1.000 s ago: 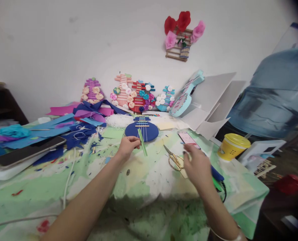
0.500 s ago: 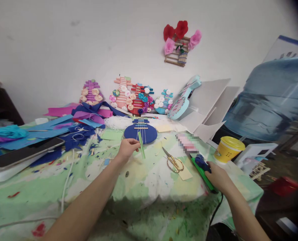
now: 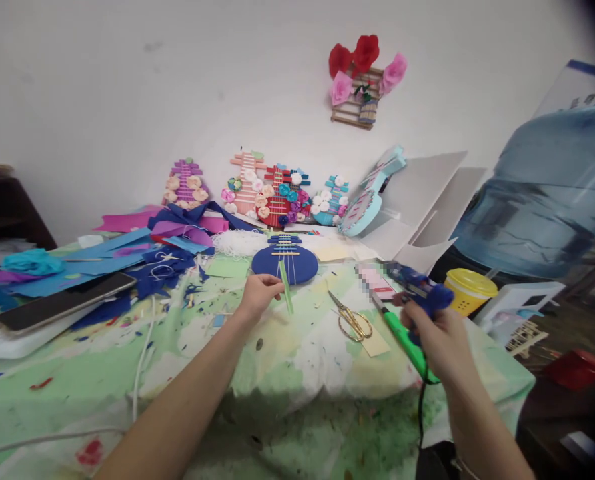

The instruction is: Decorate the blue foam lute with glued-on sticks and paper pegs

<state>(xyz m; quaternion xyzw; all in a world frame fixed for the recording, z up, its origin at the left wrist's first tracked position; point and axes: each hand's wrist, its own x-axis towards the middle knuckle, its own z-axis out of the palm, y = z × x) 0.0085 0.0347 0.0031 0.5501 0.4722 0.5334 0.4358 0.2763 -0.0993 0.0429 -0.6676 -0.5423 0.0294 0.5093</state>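
Between the fingertips of my left hand (image 3: 261, 293) is a narrow light-green strip (image 3: 287, 291), held upright just in front of a dark blue lute-shaped craft (image 3: 297, 265) with strings and small pegs. My right hand (image 3: 440, 333) grips a blue hot glue gun (image 3: 420, 285), raised above the table's right side with its nozzle pointing left. Under it lies a bright green tool (image 3: 405, 340), perhaps a cutter, partly covered by the hand and a black cord. Gold-handled scissors (image 3: 355, 323) rest between my hands, over a pale yellow card (image 3: 376, 343).
Finished lute crafts with flowers (image 3: 277, 197) stand along the wall. Felt scraps (image 3: 172, 263), a phone (image 3: 67, 303) and a white cable (image 3: 144, 360) are at left. A yellow tub (image 3: 470, 292), white boards (image 3: 427, 200) and a large water bottle (image 3: 560, 193) stand at right.
My right hand has lifted the glue gun from beside the green tool and turned it, nozzle leftward. My left hand still holds the green strip in nearly the same place.
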